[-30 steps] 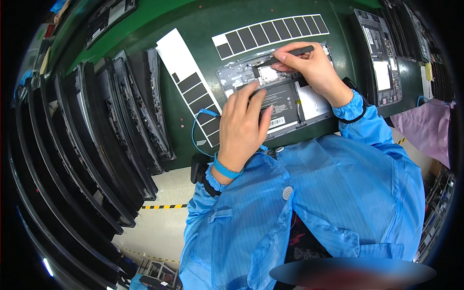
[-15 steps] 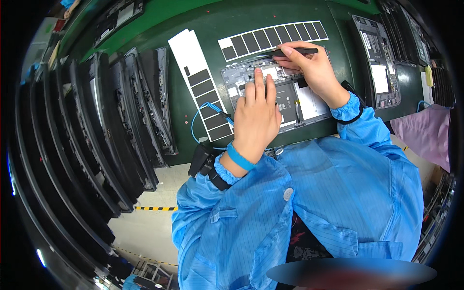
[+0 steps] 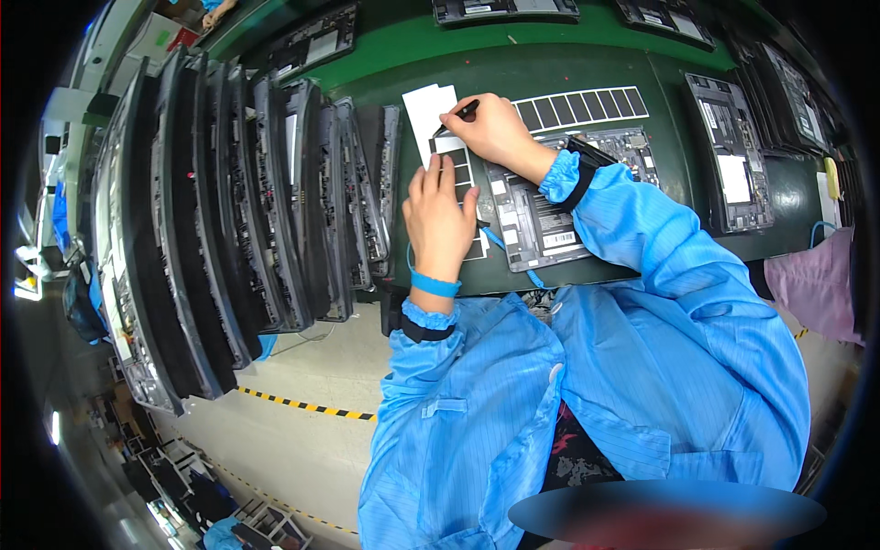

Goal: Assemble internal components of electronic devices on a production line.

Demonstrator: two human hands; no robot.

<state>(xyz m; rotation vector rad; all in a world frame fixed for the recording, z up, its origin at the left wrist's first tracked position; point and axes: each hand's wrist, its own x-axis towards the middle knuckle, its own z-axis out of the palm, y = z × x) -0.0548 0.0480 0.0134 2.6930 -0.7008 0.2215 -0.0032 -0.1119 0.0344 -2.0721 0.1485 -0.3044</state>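
Note:
My right hand closes around a pair of black tweezers. Their tip points down at the white backing sheet on my left, near its small dark pieces. On the lower part of that sheet my left hand lies flat, fingers stretched out and holding nothing; it covers some of the black rectangular stickers. An opened device chassis with a black battery and circuit boards lies to the right, partly hidden by my right forearm. Beyond it is a second sheet with black stickers.
Several dark device chassis stand upright in a row at left. Another opened chassis lies at right, beside more stacked ones. Further units are along the far side. A blue coiled cord runs near my left wrist.
Both hands have moved left, from the opened chassis to the sticker sheet. The tweezers went along in my right hand. The view has shifted to the left.

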